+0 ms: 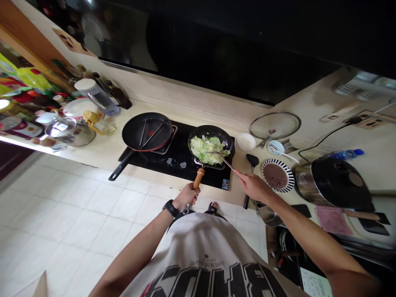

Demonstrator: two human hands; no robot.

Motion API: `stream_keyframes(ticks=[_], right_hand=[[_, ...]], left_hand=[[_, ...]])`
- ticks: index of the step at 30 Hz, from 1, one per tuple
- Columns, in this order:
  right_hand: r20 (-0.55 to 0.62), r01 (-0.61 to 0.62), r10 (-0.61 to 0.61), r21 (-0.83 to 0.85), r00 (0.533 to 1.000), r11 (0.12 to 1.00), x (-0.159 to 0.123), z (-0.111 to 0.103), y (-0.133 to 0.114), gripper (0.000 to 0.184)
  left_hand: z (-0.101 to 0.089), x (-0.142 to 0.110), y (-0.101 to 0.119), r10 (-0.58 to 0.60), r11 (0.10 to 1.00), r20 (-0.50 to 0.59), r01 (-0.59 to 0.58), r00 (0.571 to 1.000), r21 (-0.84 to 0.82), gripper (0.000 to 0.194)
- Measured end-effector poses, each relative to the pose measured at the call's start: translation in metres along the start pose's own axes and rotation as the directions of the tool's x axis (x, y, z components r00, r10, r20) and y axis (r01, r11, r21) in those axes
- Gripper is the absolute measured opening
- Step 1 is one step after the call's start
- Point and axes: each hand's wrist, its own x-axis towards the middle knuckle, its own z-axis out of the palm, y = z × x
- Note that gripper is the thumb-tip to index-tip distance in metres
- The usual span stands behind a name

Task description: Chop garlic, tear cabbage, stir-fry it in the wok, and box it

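Chopped green cabbage (206, 146) fills much of a dark wok (229, 138) on the right burner of the black cooktop (185, 171). My left hand (186, 194) is wrapped round the wok's wooden handle (198, 178). In my right hand (255, 187) is a long metal spatula (227, 163), its far end among the cabbage, so its exact shape is partly hidden. A black frying pan (148, 121) with metal tongs (154, 134) lying in it occupies the left burner.
Right of the cooktop are a small white bowl (246, 141), a black spatula (253, 160), a striped bowl of brown liquid (278, 176), a glass lid (275, 125) and a large cooker (337, 185). A lidded pot (71, 132) and several bottles stand left. The dark hood (210, 53) overhangs.
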Motion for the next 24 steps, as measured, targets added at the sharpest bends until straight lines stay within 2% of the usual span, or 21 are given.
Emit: stream_keyframes(ticks=[3, 8, 14, 19, 24], right_hand=[[-0.039, -0.021, 0.021, 0.009, 0.999, 1.000, 0.009, -0.001, 0.000, 0.055], [0.122, -0.010, 0.020, -0.079, 0.992, 0.997, 0.023, 0.005, -0.006, 0.058], [0.036, -0.045, 0.047, -0.062, 0.998, 0.997, 0.026, -0.004, 0.002, 0.055], [0.120, -0.043, 0.060, -0.140, 0.991, 0.989, 0.031, 0.003, -0.006, 0.061], [0.009, -0.100, 0.101, -0.110, 0.995, 0.989, 0.021, -0.004, 0.004, 0.056]], left_hand=[[0.000, 0.000, 0.000, 0.005, 1.000, -0.005, -0.005, 1.000, 0.012, 0.018], [0.001, -0.001, 0.000, 0.014, 0.999, -0.005, -0.014, 1.000, 0.029, 0.018], [0.001, -0.003, 0.003, 0.003, 1.000, -0.002, -0.003, 1.000, 0.021, 0.016], [0.001, -0.003, 0.003, 0.001, 1.000, 0.001, -0.001, 1.000, 0.019, 0.017], [0.001, -0.003, 0.002, 0.008, 1.000, 0.000, -0.008, 1.000, 0.018, 0.016]])
